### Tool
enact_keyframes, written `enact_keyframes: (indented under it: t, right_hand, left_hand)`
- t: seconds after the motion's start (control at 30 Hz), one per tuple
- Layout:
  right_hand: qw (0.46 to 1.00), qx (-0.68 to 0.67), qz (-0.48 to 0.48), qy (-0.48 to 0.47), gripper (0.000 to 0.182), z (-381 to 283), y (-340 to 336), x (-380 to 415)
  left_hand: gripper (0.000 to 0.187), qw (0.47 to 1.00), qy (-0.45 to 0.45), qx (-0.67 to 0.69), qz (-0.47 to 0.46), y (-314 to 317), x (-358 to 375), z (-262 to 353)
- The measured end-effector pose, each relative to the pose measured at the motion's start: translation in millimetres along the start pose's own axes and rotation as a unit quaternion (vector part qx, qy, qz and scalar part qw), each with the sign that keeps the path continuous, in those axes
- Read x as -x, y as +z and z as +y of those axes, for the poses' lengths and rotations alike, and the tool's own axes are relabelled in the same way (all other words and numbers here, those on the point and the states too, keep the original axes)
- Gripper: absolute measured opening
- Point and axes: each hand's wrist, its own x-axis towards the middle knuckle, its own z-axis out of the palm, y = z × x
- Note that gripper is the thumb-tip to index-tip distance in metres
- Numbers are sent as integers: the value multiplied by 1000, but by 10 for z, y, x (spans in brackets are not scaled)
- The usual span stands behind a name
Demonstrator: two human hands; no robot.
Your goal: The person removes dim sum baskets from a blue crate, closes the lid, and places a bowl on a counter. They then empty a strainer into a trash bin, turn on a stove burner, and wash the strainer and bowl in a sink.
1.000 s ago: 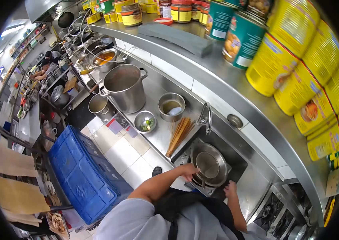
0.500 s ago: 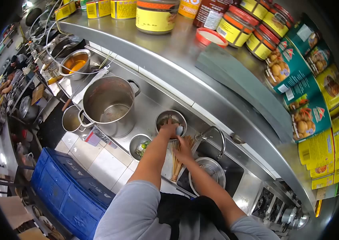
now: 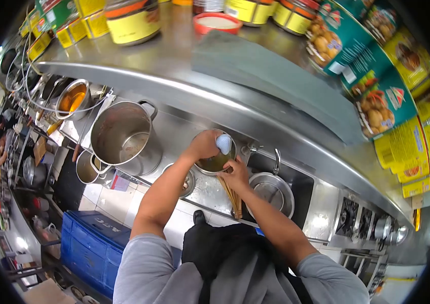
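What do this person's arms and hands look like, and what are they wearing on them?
Both the left hand and right hand look bare, without gloves. Short light-grey sleeves leave the forearms uncovered. No watch or bracelet shows.

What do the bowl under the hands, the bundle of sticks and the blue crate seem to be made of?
The bowl looks like polished metal, perhaps stainless steel: silvery grey, with a shiny rim. The bundle of sticks seems to be unpainted bamboo or wood, thin and straw-brown. The blue crate is probably moulded plastic, given its even colour.
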Motion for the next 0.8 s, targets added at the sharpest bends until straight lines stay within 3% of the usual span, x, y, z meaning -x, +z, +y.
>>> enact_keyframes:
  t: [0.17, 0.23, 0.27, 0.33, 0.47, 0.53, 0.63, 0.73, 0.77, 0.8]
  right_hand:
    - [997, -50, -41, 44, 34, -103, -479, 233]
    - [999, -43, 8, -22, 31, -153, -756, 408]
    - [999, -42, 18, -11, 31, -169, -915, 524]
    - [997, -66, 14, -41, 32, -147, -1224, 780]
    - [1000, -7, 10, 25, 29, 167, -1675, 1451]
    - [998, 3, 15, 61, 29, 284, -1923, 1746]
    - [988, 45, 48, 142, 33, 510, -2280, 2141]
    - [981, 96, 106, 128, 35, 839, -2595, 2502]
    - [981, 96, 109, 132, 35, 903, -2686, 2597]
    - [974, 120, 101, 162, 35, 940, -2770, 2663]
  left_hand:
    - [36, 991, 67, 92, 73, -373, 153, 505]
    - [45, 981, -31, 138, 136, -352, 207, 503]
    - [45, 982, -25, 140, 122, -328, 253, 507]
    - [44, 927, -100, 314, 181, -270, 356, 523]
    - [36, 891, -166, 380, 185, 181, 552, 461]
    - [33, 831, -197, 467, 229, 475, 652, 469]
    - [30, 846, -242, 443, 170, 865, 816, 574]
    - [31, 878, -261, 394, 79, 1260, 952, 750]
    - [31, 908, -234, 348, 3, 1494, 990, 659]
    - [34, 939, -152, 307, -12, 1676, 1026, 751]
